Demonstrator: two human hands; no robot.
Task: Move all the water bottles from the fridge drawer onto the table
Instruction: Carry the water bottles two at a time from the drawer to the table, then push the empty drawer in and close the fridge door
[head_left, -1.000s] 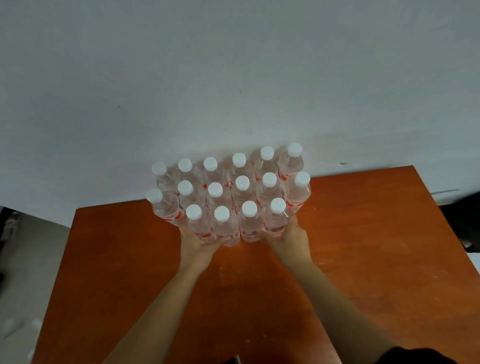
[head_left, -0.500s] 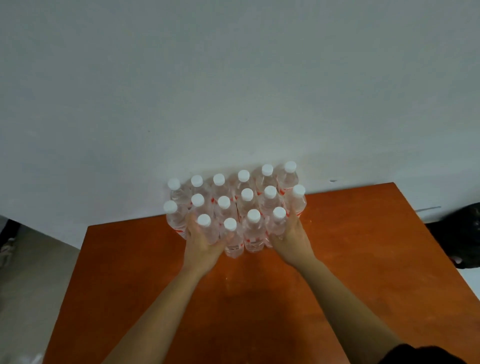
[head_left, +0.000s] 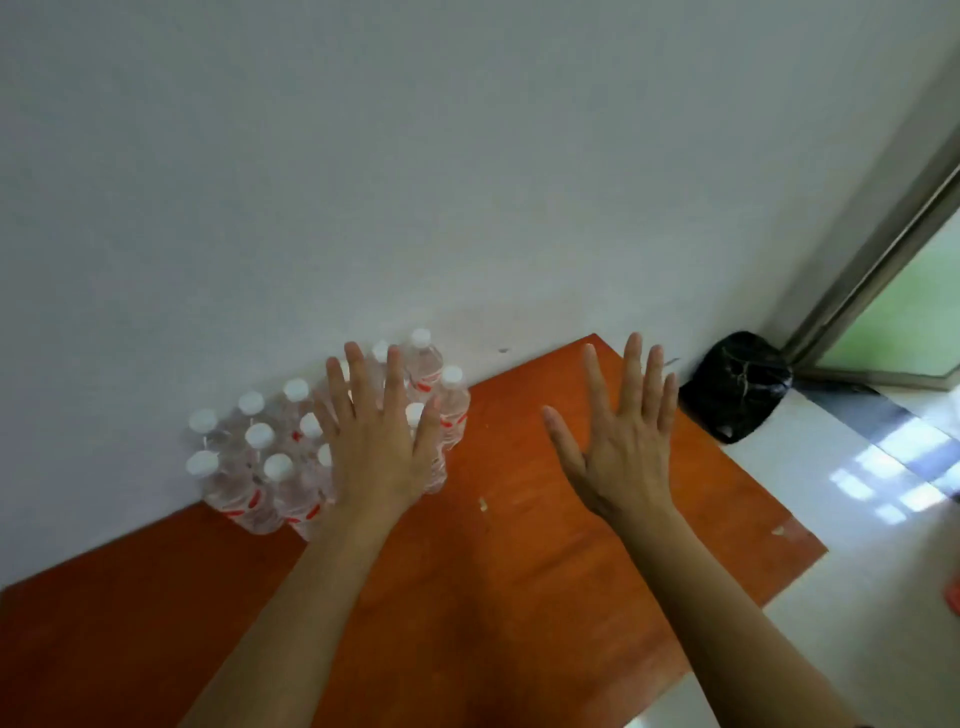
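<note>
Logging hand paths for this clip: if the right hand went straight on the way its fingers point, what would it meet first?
Probably the wall. The right hand, open and empty, points past the table far edge, clear of the bottles and the black bag. Depth is unclear.

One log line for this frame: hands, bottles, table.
left hand: open, empty | right hand: open, empty | bottles: upright, clustered by wall | table: holds bottles

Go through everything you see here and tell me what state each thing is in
water bottles: upright, capped, clustered against the wall
table: bears the bottles at its far edge
left hand: open, fingers spread, empty
right hand: open, fingers spread, empty
black bag: on the floor
</note>
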